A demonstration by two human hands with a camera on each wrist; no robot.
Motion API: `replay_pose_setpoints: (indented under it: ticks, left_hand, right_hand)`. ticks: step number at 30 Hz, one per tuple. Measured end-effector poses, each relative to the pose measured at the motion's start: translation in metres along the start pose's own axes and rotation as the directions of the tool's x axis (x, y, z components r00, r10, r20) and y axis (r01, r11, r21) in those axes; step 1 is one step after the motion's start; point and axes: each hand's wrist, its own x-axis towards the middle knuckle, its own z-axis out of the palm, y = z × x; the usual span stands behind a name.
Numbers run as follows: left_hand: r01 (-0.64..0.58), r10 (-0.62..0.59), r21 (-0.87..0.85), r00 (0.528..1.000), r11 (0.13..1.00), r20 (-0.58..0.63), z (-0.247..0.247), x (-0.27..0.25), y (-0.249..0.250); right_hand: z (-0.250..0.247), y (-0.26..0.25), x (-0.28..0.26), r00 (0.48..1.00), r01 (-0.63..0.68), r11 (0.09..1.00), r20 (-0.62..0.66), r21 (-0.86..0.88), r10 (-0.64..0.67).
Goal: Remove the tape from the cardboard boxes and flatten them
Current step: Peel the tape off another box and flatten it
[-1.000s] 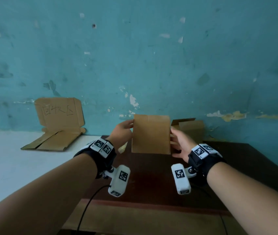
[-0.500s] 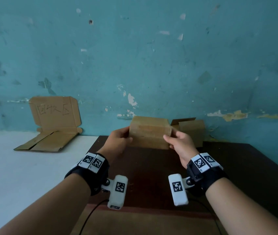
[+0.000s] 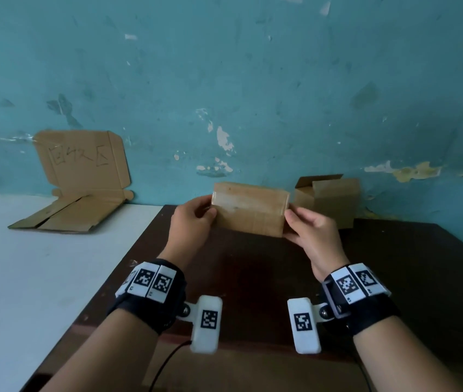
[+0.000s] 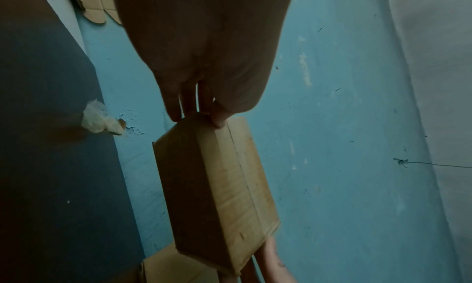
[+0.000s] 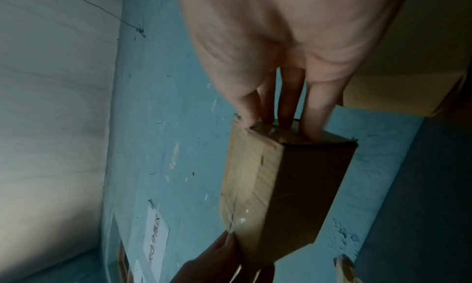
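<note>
I hold a small closed cardboard box (image 3: pixel 250 209) in the air above the dark table (image 3: pixel 253 278), lengthwise between my hands. My left hand (image 3: pixel 193 222) grips its left end with thumb on top and fingers beneath. My right hand (image 3: pixel 306 230) grips the right end the same way. Clear tape runs along the box's top face and over its ends. In the left wrist view the box (image 4: pixel 224 186) stretches away from my fingertips (image 4: pixel 219 122). In the right wrist view my fingers (image 5: pixel 314 114) press the box's (image 5: pixel 275 186) taped end.
A second box (image 3: pixel 329 199) with an open flap stands behind on the table against the blue wall. Flattened cardboard (image 3: pixel 80 176) with handwriting leans on the wall over a white surface (image 3: pixel 41 273) at left. A crumpled scrap of tape (image 4: pixel 99 120) lies at the table's edge.
The box has been turned from standing upright on end to lying lengthwise between my hands, tilted so its taped top shows. Both hands came slightly nearer to me.
</note>
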Motion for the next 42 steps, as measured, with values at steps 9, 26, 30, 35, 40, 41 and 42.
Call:
replay_pose_setpoints:
  ticks: [9, 26, 30, 35, 40, 41, 42]
  left_hand:
    - [-0.005, 0.005, -0.012, 1.0, 1.0, -0.017, 0.01, -0.009, -0.001]
    - [-0.172, 0.143, 0.138, 0.969, 0.975, 0.2, 0.009, -0.02, -0.002]
    - [-0.236, 0.191, 0.253, 0.963, 0.938, 0.19, 0.009, -0.02, 0.003]
    - [-0.235, 0.198, 0.23, 0.965, 0.944, 0.171, 0.007, -0.024, 0.004]
    - [-0.229, 0.197, 0.222, 0.968, 0.948, 0.158, 0.006, -0.03, 0.009]
    - [-0.24, 0.204, 0.229, 0.964, 0.944, 0.167, 0.005, -0.032, 0.01]
    - [-0.251, 0.212, 0.239, 0.961, 0.938, 0.179, 0.005, -0.033, 0.011]
  right_hand:
    - [0.001, 0.01, -0.003, 0.981, 0.071, 0.995, -0.174, -0.066, -0.081]
    - [-0.002, 0.0, -0.003, 0.997, 0.011, 0.999, -0.074, -0.036, -0.014]
    - [-0.001, 0.003, -0.002, 0.997, 0.009, 1.0, -0.072, -0.024, -0.01]
    - [0.003, 0.005, -0.006, 0.996, -0.019, 1.0, -0.085, 0.015, 0.02]
    - [0.007, 0.002, -0.013, 0.993, 0.001, 1.0, -0.116, -0.017, -0.003]
    - [0.007, 0.002, -0.014, 0.99, 0.005, 1.0, -0.138, -0.018, -0.008]
    - [0.008, 0.002, -0.015, 0.987, 0.012, 1.0, -0.16, -0.023, -0.015]
